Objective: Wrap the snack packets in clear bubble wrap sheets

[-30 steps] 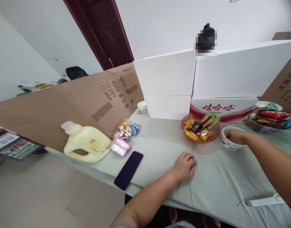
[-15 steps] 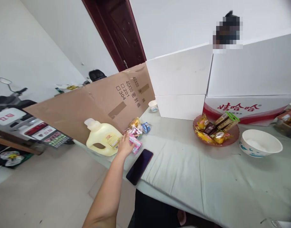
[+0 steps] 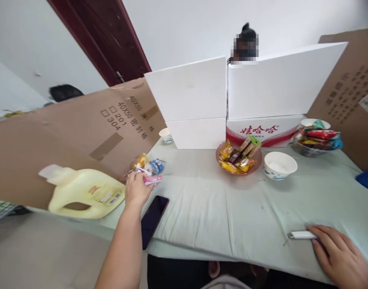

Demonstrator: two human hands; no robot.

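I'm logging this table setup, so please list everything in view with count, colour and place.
jug: one, pale yellow, table's left end
snack packets: several, pink, blue, gold, by left hand
phone: one, dark, front edge
plate of sweets: one, reddish, centre
bowl: one, white, right of plate
foam boards: several, white, rear
cardboard: brown, left side
left hand: on pink packet
right hand: flat, touching white stick
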